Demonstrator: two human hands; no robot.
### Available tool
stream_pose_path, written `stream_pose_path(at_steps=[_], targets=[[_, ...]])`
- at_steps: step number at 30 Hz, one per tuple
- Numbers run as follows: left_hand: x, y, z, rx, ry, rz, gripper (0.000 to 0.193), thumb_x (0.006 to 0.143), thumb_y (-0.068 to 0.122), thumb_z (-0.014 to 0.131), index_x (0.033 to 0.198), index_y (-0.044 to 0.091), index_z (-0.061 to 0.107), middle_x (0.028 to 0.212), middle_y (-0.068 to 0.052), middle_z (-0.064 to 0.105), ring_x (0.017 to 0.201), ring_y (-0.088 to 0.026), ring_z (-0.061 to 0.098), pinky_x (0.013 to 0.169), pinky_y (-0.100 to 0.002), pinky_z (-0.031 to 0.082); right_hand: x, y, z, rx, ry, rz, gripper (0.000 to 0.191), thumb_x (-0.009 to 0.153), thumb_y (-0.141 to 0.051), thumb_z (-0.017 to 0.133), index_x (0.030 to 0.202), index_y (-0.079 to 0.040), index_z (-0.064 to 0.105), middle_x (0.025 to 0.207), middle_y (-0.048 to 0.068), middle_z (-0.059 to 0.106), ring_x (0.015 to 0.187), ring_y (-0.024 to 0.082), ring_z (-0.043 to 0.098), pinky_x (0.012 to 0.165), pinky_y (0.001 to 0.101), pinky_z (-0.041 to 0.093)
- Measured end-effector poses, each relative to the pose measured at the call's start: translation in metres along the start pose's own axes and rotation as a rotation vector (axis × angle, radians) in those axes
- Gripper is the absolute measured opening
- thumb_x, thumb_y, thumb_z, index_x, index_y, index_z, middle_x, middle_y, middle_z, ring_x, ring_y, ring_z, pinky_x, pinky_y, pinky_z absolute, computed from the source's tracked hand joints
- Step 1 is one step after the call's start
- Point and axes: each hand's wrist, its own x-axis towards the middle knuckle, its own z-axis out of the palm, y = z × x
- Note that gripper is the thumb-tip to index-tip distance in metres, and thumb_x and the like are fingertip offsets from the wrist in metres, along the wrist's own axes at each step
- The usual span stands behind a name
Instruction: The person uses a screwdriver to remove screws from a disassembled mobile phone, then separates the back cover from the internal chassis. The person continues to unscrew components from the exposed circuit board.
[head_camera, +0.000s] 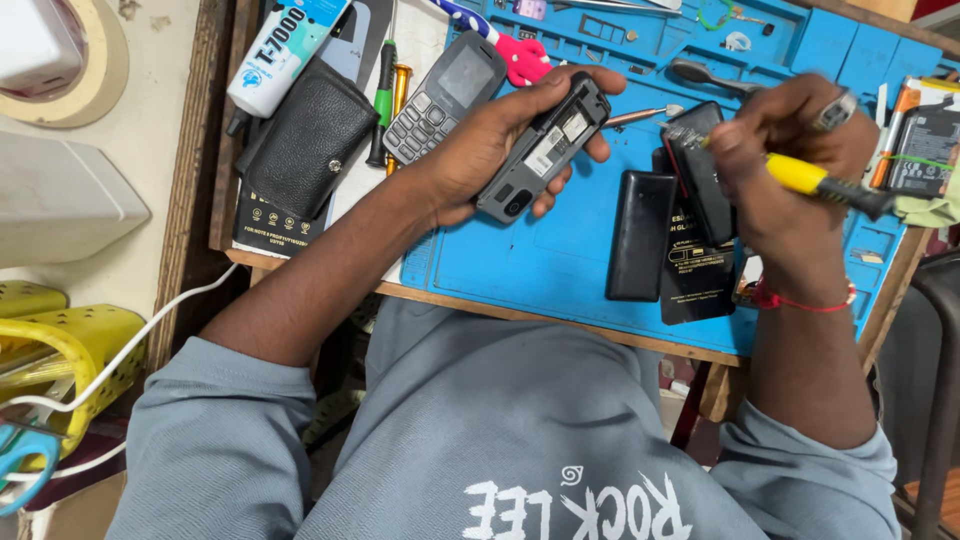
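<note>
- The blue work mat (560, 255) is the largest thing: a flat, matte sheet like rubber, with small square compartments moulded along its far edge, and it lies on a wooden table (240, 258) with a rough edge.
- A black pouch (308, 140) of grained leather, with rounded corners, lies on the table left of the mat.
- A black back cover (640, 235), smooth and rectangular, lies flat on the mat between the 2 hands.
- A grey keypad phone (440, 95) with small raised keys lies face up near the mat's left edge, beyond the left hand.
- The left hand (480, 150) is closed around an opened phone (545, 150); it is held above the mat with its back side up, and the dark plastic frame and pale metal parts are visible.
- The right hand (790, 150) grips a screwdriver (825, 185) with a smooth yellow handle and a black end; a silver ring is on 1 finger.
</note>
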Motion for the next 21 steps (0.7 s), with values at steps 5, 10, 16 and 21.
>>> stream_pose_path(at_steps=[5, 10, 16, 21], targets=[[0.000, 0.000, 0.001, -0.079, -0.009, -0.014, 0.054, 0.112, 0.051, 0.037, 0.150, 0.016, 0.051, 0.106, -0.011, 0.071, 0.072, -0.013, 0.070, 0.061, -0.032, 0.065, -0.008, -0.012, 0.006, 0.126, -0.166, -0.019, 0.027, 0.105, -0.015, 0.073, 0.120, 0.006, 0.065, 0.102, 0.016, 0.071, 0.087, 0.019, 0.074, 0.080, 0.0278, 0.063], [-0.001, 0.000, 0.002, -0.028, 0.030, -0.037, 0.055, 0.108, 0.051, 0.038, 0.148, 0.016, 0.051, 0.103, -0.012, 0.073, 0.069, -0.013, 0.072, 0.056, -0.031, 0.064, 0.001, -0.020, 0.004, 0.275, -0.389, -0.080, 0.053, 0.101, -0.031, 0.074, 0.135, 0.006, 0.059, 0.126, 0.020, 0.068, 0.112, 0.023, 0.073, 0.102, 0.0340, 0.064], [0.000, 0.001, 0.003, 0.039, 0.015, -0.030, 0.056, 0.108, 0.052, 0.038, 0.147, 0.015, 0.053, 0.103, -0.013, 0.075, 0.067, -0.013, 0.072, 0.053, -0.030, 0.064, 0.001, 0.004, -0.009, 0.323, -0.277, 0.102, 0.034, 0.103, -0.017, 0.071, 0.123, 0.008, 0.060, 0.118, 0.022, 0.070, 0.105, 0.025, 0.077, 0.096, 0.0357, 0.066], [-0.001, 0.002, 0.003, 0.031, -0.003, -0.039, 0.054, 0.109, 0.051, 0.038, 0.146, 0.015, 0.054, 0.104, -0.013, 0.074, 0.067, -0.013, 0.071, 0.054, -0.029, 0.063, -0.005, 0.028, 0.002, 0.202, -0.207, -0.032, 0.013, 0.108, 0.011, 0.064, 0.113, 0.004, 0.055, 0.105, 0.015, 0.064, 0.105, 0.023, 0.075, 0.094, 0.0348, 0.066]])
